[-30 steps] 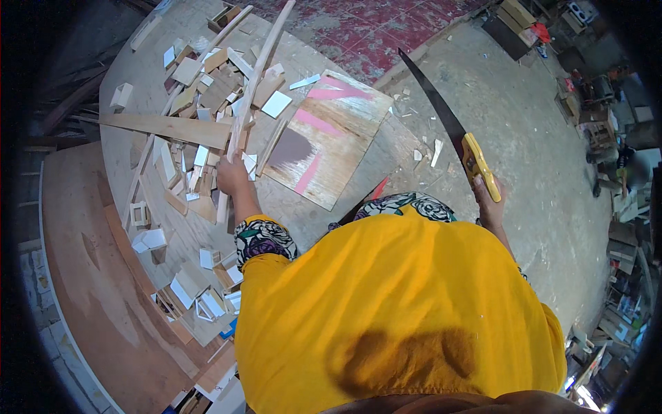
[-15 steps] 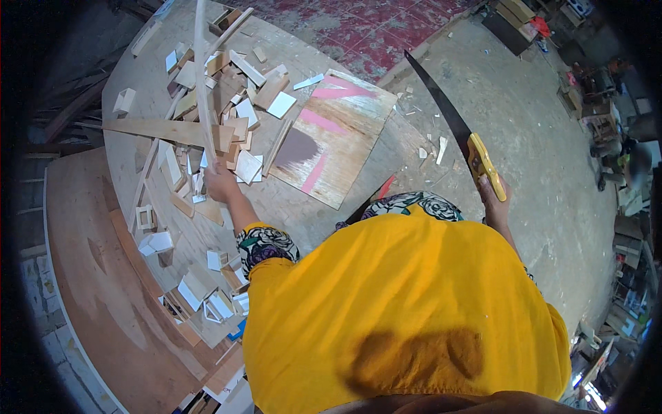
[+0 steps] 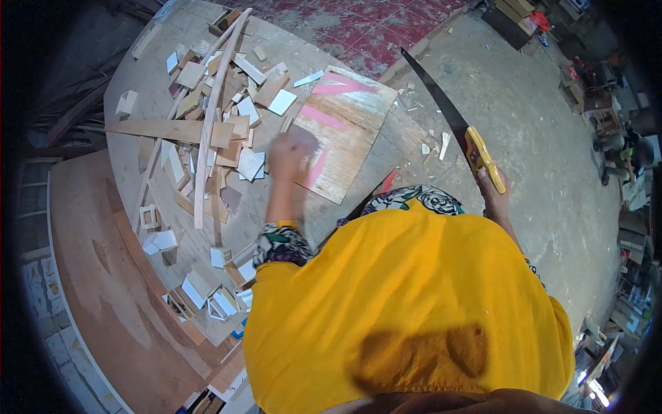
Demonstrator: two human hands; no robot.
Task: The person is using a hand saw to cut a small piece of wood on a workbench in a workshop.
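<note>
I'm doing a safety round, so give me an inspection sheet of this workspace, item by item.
Surface: pale table, largely covered with wood on its left part.
Things at hand: saw, blade bare, pointing away from the wearer; painted board with pink stripes, lying flat.
Clutter: offcuts heaped loosely; long strip lying across a tapered plank; chips to the board's right.
Hands: right hand grips the saw's yellow handle; left hand is at the board's left edge, blurred, hold unclear.
Cables: nothing seen.
Surroundings: brown sheet at left; grey floor at right; red tiles ahead; jumbled items along the right rim, too small to tell.
</note>
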